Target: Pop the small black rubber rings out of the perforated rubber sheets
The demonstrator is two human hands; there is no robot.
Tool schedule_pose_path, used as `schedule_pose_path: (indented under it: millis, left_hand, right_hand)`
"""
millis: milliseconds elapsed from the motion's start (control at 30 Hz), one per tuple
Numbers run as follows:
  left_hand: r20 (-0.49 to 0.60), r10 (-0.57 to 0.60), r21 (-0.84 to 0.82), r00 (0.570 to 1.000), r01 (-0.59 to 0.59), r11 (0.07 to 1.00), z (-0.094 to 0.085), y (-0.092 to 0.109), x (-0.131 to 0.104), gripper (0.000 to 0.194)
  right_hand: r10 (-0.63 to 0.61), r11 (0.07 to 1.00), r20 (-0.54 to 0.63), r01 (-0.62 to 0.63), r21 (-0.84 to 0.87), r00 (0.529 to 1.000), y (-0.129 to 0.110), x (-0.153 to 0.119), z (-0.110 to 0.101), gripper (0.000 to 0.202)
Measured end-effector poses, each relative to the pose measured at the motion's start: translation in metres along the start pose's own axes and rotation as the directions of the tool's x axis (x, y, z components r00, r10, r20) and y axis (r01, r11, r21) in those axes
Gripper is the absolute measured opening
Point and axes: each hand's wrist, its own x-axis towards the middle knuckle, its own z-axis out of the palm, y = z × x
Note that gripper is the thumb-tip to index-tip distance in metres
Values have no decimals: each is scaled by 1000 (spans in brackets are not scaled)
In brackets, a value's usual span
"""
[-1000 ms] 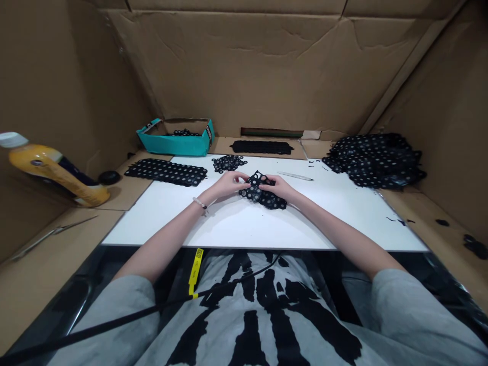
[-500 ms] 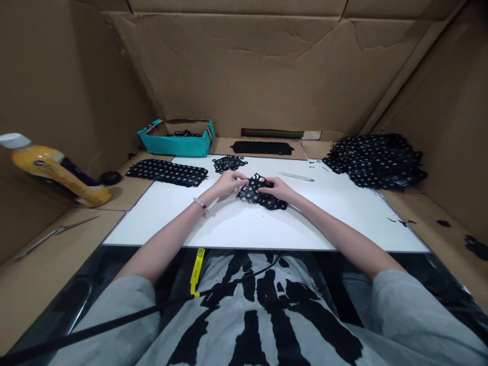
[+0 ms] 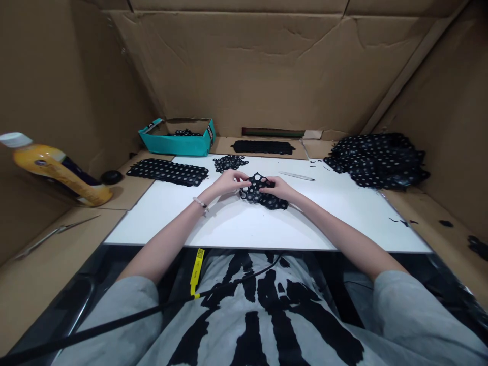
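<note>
A piece of black perforated sheet, full of round holes, lies bunched on the white board between my hands. My right hand grips its upper right part between thumb and fingers. At the sheet's upper left edge, the thumb and forefinger of my left hand are pinched together on the rim. Just beyond my left hand is a small heap of black rings. A silver pen-like tool rests on the board past my right hand.
A teal box holds more black pieces. Flat perforated strips lie at left, a dark stack at the back, a large perforated pile at right. Scissors and a yellow bottle are on the left; cardboard walls surround the board.
Both hands stay almost in place on the sheet. Its left part has shifted slightly and lies flatter, with a hole at the top showing more openly.
</note>
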Motion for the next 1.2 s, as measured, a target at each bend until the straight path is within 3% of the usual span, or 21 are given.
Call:
schedule_pose_path:
  millis: [167, 400, 467, 567, 733, 1000, 1200]
  left_hand:
    - [35, 7, 7, 999, -7, 1000, -2, -1, -3, 42]
    - [-11, 160, 96, 987, -158, 983, 8, -7, 0, 37]
    - [14, 131, 38, 991, -131, 991, 12, -10, 2, 37]
    - [-20, -2, -146, 1000, -1, 989, 16, -14, 3, 39]
    - [-9, -275, -411, 961, 247, 878, 20, -16, 2, 43]
    - [37, -256, -431, 966, 246, 868, 24, -26, 3, 38]
    - [-89, -307, -428, 948, 242, 871, 19, -30, 10, 29]
  right_hand:
    - [10, 1000, 19, -9, -5, 1000, 0, 1, 0, 35]
    - [-5, 1000, 6, 5, -10, 1000, 3, 1, 1, 37]
    - [-12, 1000, 1, 12, -21, 1000, 2, 1, 1, 36]
    - [-15, 999, 6, 15, -44, 1000, 2, 1, 1, 37]
    - [-36, 997, 12, 37, -72, 999, 3, 1, 1, 37]
    - [-40, 996, 18, 41, -81, 999, 3, 1, 2, 36]
    - [35, 996, -18, -36, -81, 999, 3, 3, 4, 31]
